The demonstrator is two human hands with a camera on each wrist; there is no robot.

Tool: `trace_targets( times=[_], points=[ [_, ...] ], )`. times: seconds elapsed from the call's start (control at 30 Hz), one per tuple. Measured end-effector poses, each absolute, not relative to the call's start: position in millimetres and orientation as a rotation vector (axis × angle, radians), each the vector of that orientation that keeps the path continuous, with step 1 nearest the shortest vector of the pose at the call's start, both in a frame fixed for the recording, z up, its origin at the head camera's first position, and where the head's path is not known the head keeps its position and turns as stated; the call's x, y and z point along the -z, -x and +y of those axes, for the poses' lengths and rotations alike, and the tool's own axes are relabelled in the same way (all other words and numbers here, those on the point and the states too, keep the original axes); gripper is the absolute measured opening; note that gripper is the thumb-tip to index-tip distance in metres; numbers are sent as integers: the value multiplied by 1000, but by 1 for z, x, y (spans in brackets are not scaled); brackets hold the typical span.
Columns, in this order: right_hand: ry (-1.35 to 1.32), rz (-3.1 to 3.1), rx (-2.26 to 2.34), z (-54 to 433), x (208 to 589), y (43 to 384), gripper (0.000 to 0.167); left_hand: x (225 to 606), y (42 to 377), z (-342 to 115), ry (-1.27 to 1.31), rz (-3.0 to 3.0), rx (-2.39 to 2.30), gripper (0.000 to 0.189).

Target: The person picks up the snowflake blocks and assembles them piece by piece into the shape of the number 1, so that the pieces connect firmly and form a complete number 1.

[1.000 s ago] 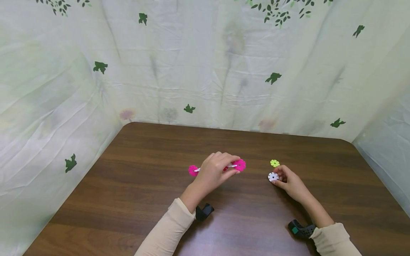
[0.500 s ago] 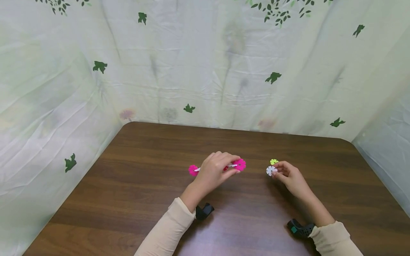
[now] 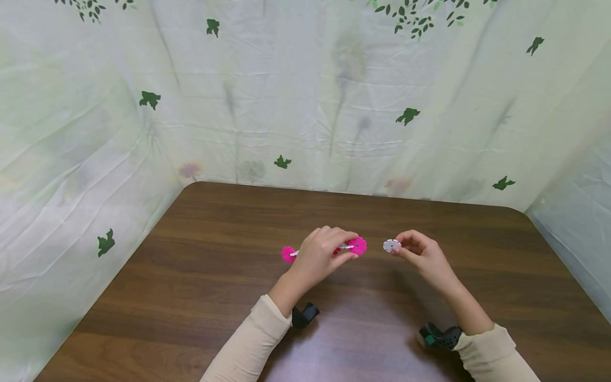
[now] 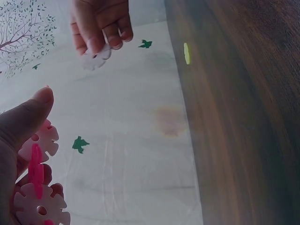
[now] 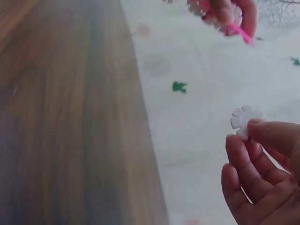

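Note:
My left hand (image 3: 319, 253) grips a chain of interlocking flower-shaped discs, pink and white by turns. A pink disc (image 3: 357, 245) sticks out past the fingertips, and another pink disc (image 3: 288, 254) shows beyond the other side of the hand. The palm covers the chain's middle in the head view; the left wrist view shows a white disc (image 4: 41, 206) slotted onto a pink one. My right hand (image 3: 426, 260) pinches a single white notched disc (image 3: 392, 245) between thumb and fingers. That disc is held above the table, a short gap to the right of the chain's end.
A yellow disc (image 4: 187, 53) lies on the brown wooden table (image 3: 229, 297); the right hand hides it in the head view. A pale curtain (image 3: 305, 106) with green bird and leaf prints hangs around the table's far and side edges.
My right hand has lifted the white disc off the table area by the yellow disc and brought it left, closer to the chain. The left hand has stayed still.

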State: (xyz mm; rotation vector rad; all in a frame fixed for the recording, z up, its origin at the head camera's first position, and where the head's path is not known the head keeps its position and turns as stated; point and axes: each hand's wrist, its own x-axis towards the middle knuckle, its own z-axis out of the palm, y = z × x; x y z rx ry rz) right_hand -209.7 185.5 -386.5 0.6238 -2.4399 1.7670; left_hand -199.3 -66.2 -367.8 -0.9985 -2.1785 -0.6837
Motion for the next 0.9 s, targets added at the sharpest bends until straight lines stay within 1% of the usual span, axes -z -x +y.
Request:
trace_targets(
  times=[0.57,0.9],
  points=[
    [-830,-2288,-1866,155,369,199,14,368,199,-67,1009,-2190,703,33],
    [-859,-2250,-1785,141,349,186,12,367,199,-67,1016,-2169,730,34]
  ],
)
